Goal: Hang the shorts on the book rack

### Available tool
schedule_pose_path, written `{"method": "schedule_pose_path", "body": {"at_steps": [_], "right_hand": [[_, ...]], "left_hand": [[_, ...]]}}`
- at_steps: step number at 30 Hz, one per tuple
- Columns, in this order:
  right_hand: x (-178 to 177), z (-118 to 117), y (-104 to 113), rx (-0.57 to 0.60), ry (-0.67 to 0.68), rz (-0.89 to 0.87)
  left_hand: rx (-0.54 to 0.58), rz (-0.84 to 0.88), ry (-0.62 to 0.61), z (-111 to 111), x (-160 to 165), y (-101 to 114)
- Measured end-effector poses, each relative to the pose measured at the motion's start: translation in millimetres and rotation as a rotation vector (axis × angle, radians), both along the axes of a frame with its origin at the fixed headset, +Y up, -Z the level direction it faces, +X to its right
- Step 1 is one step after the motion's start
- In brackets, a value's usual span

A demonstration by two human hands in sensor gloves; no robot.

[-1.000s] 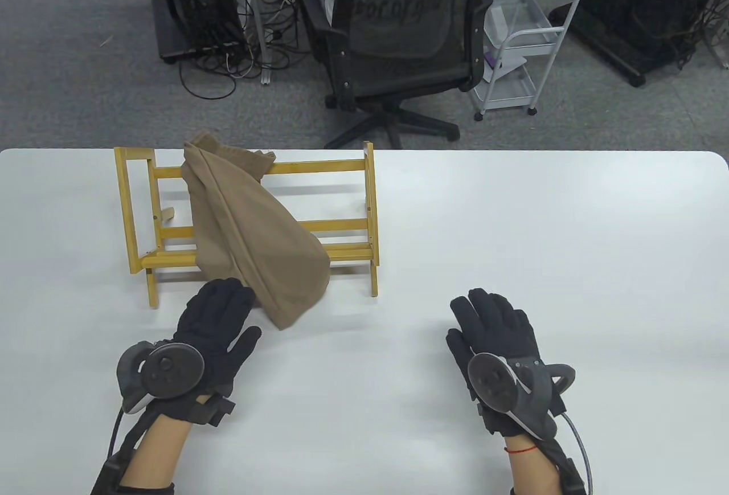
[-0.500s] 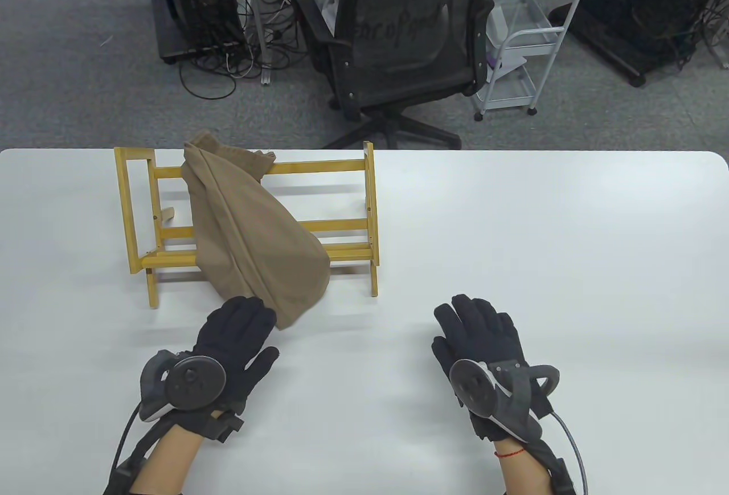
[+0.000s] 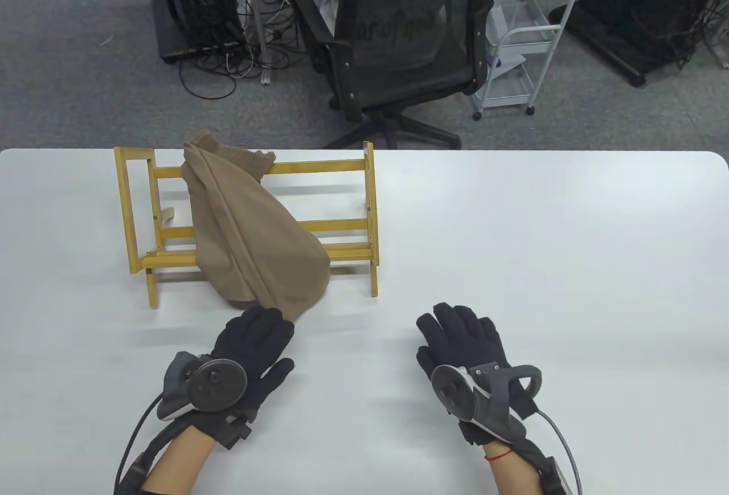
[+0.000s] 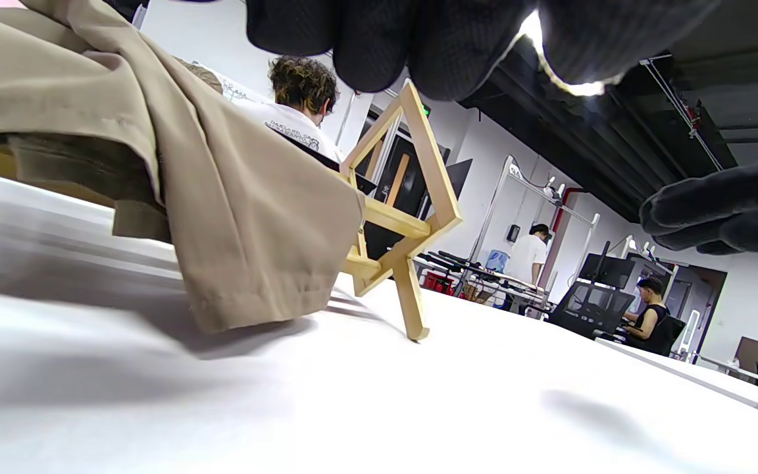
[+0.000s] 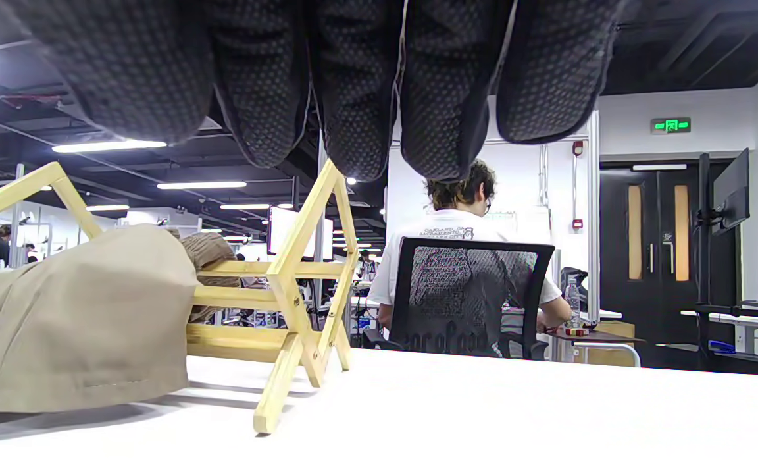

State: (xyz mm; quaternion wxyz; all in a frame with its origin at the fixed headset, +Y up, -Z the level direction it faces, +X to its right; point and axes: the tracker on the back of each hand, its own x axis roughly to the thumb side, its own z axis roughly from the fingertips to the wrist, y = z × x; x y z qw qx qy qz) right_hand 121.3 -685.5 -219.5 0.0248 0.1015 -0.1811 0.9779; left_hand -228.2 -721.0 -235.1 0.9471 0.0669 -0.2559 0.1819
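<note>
Tan shorts (image 3: 250,233) hang draped over the yellow wooden book rack (image 3: 364,216) at the table's left; their lower hem reaches the tabletop in front of the rack. The shorts also show in the left wrist view (image 4: 221,217) and the right wrist view (image 5: 83,322), as does the rack (image 4: 418,197) (image 5: 300,289). My left hand (image 3: 256,341) lies open and empty on the table just in front of the hem, fingertips close to it. My right hand (image 3: 455,335) lies open and empty on the table to the right, apart from the rack.
The white table (image 3: 541,233) stretches to the right of the rack. Beyond its far edge stand an office chair (image 3: 404,45) with a seated person, a white cart (image 3: 524,45) and computer gear with cables (image 3: 205,11).
Both hands have slid back toward the near edge and inward toward each other. The left hand has moved right, away from the hem. The shorts and rack have not moved.
</note>
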Motion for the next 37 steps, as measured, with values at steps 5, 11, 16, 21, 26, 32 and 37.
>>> {"method": "schedule_pose_path", "body": {"at_steps": [5, 11, 16, 21, 26, 32, 37], "right_hand": [[-4.7, 0.7, -2.6, -0.009, 0.013, 0.018], [-7.0, 1.0, -3.5, -0.012, 0.017, 0.028], [-8.3, 1.4, -2.9, -0.018, 0.019, 0.033], [-8.4, 1.3, -2.9, -0.019, 0.017, 0.033], [-8.4, 1.0, -3.3, -0.02, 0.015, 0.032], [-8.4, 0.9, -3.6, -0.019, 0.015, 0.032], [-8.2, 0.6, -3.5, -0.019, 0.013, 0.029]], "left_hand": [[0.006, -0.008, -0.009, 1.6, 3.1, 0.7], [0.003, -0.015, -0.017, 2.0, 4.6, 0.7], [0.004, -0.014, -0.019, 2.0, 5.1, 0.9], [0.0, -0.012, -0.019, 2.3, 5.0, 1.0], [-0.003, -0.01, -0.022, 2.2, 5.4, 0.7], [-0.007, -0.009, -0.023, 2.3, 5.5, 0.8], [-0.013, -0.008, -0.023, 1.9, 5.6, 0.2]]}}
